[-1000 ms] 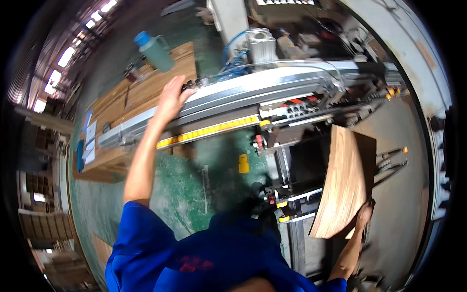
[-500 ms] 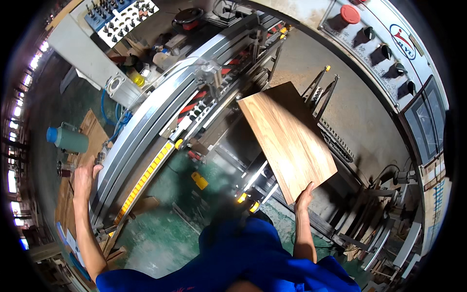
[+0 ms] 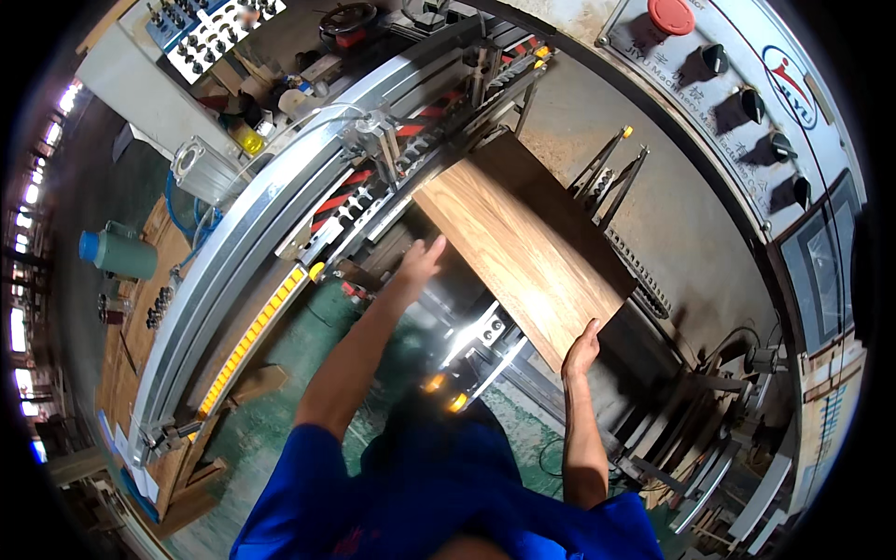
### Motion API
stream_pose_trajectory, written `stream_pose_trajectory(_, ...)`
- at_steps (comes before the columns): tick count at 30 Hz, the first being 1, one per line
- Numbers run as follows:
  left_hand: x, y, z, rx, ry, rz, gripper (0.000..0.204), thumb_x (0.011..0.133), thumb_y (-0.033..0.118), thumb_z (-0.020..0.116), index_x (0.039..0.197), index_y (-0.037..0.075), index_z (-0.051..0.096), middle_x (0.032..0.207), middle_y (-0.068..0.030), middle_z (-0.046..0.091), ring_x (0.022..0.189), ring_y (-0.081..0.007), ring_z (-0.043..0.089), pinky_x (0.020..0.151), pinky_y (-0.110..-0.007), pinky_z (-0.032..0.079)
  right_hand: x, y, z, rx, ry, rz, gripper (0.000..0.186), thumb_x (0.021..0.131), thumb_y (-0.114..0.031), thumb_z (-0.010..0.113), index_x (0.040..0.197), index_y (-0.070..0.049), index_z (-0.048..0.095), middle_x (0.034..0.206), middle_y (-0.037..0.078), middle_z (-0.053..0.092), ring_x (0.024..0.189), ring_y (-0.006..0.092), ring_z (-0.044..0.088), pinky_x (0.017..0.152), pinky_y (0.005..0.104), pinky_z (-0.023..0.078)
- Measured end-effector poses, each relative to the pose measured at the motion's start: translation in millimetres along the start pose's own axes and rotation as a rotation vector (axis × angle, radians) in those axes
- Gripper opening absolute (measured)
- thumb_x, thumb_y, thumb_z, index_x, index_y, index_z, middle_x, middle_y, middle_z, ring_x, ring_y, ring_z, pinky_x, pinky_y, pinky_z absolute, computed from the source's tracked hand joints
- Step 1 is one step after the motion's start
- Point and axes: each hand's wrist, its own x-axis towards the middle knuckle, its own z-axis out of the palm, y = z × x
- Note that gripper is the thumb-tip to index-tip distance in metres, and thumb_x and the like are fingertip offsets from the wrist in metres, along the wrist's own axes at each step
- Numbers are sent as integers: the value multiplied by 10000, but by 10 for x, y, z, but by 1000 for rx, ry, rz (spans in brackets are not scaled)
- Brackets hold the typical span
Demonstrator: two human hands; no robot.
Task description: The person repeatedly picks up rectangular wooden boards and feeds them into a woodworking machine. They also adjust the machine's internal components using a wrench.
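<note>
A rectangular wood-grain board (image 3: 523, 252) lies tilted across the middle of the machine, its far part in shadow. My right hand (image 3: 579, 347) grips its near end, thumb on the top face and fingers hidden beneath. My left hand (image 3: 422, 259) is open beside the board's left edge, fingers pointing forward, slightly blurred, over the dark gap between board and rail. Left of it runs the long metal beam (image 3: 233, 224) with red-black striped guards (image 3: 341, 196) and a yellow strip (image 3: 252, 341).
A control panel (image 3: 709, 103) with a red button and knobs is at the upper right. A wooden bench (image 3: 140, 355) with a teal flask (image 3: 121, 254) is at the left. A tray of bits (image 3: 210, 37) stands at the top. Green floor (image 3: 327, 327) shows below the rail.
My left hand has left the small fittings beside the beam and moved right toward the board. The board and my right hand have shifted slightly farther forward. The view has swung rightward since a second ago.
</note>
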Motion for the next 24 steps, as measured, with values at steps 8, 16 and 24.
stream_pose_trajectory(8,429,338,792,-548,-260,-138,351,1048,176,577,1337,-8,498,1282,-155,620,1152,-273,640,1004,-432,541,212,-140,121,-58,-65,-49,805,1058,-560,409,1370,177,495,1400,291,563,1317,315,527,1127,376,363)
stream_pose_trajectory(16,765,446,483,-625,-352,-113,267,1026,247,627,1226,79,572,1215,-98,651,1148,-218,641,988,-406,536,436,-602,607,-228,-136,-195,794,1057,-538,400,1324,203,501,1262,352,625,1229,381,597,1062,405,424)
stream_pose_trajectory(24,984,394,320,-640,-213,-153,278,1048,221,584,1269,57,546,1215,-119,642,1119,-242,649,1001,-425,526,612,-629,813,-345,-160,-177,813,1040,-527,434,1388,207,420,1383,389,523,1349,449,495,1139,433,358)
